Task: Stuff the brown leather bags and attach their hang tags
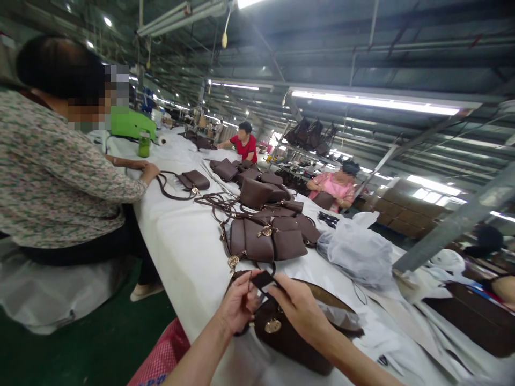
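My left hand point(241, 301) is closed, its fingertips pinching at the edge of a small black tag point(263, 281) or its thin cord. From the other side my right hand point(295, 304) grips the same black tag between thumb and fingers. Beneath both hands lies a dark brown bag point(289, 343) with a round gold medallion point(273, 326) on its front. The bag is open at the top, and translucent wrapping point(340, 316) shows inside it. My right hand hides part of the bag.
Brown bags point(251, 239) with straps are heaped beyond my hands on the white-covered table point(177, 236). A clear plastic bag point(358, 249) lies at the right. One person point(60, 161) sits at the left; two more point(244, 146) work across the table. A metal post point(454, 220) slants at the right.
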`<action>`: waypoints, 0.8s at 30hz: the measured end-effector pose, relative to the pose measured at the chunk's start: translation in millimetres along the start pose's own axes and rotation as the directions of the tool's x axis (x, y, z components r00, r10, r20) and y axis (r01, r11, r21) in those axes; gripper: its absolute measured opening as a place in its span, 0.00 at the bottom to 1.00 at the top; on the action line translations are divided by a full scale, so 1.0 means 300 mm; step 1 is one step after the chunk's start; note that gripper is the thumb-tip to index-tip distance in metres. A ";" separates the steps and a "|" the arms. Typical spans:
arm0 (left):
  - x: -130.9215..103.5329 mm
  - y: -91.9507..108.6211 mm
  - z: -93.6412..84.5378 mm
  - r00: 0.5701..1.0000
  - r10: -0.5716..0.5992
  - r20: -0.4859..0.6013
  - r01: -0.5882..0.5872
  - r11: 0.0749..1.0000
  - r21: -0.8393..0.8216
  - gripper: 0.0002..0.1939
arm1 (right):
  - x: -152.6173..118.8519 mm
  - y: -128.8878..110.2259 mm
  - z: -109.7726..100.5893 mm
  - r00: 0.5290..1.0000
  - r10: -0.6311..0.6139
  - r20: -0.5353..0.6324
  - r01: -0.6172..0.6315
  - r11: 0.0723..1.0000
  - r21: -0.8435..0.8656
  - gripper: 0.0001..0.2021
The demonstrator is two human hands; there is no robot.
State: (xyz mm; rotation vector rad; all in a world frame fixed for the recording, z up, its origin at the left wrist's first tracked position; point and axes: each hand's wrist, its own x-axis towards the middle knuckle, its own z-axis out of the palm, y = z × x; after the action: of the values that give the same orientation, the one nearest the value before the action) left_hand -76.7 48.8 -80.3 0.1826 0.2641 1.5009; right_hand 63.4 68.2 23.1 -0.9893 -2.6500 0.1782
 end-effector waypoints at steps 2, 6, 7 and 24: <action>0.007 -0.011 0.004 1.000 0.003 0.006 -0.002 0.998 -0.068 0.18 | 0.040 -0.016 -0.017 0.997 0.067 0.025 -0.067 0.997 -0.025 0.07; 0.017 -0.015 0.002 0.994 0.062 -0.090 -0.074 0.987 -0.143 0.18 | 0.094 -0.049 -0.014 0.987 0.009 0.162 0.046 0.942 -0.333 0.15; 0.021 -0.015 -0.004 0.990 0.073 -0.118 -0.089 0.986 -0.143 0.17 | 0.100 -0.060 -0.010 0.984 0.019 0.178 0.056 0.913 -0.405 0.15; 0.017 0.039 -0.034 0.986 0.133 0.099 -0.154 0.957 0.244 0.23 | 0.166 -0.115 0.081 0.898 0.235 0.372 0.062 0.770 -0.636 0.09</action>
State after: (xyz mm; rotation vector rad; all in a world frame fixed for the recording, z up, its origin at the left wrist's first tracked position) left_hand -90.4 54.1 -87.0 0.4740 0.3817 1.5971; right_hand -1.4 74.7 19.8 -1.4166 -3.1534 -0.6082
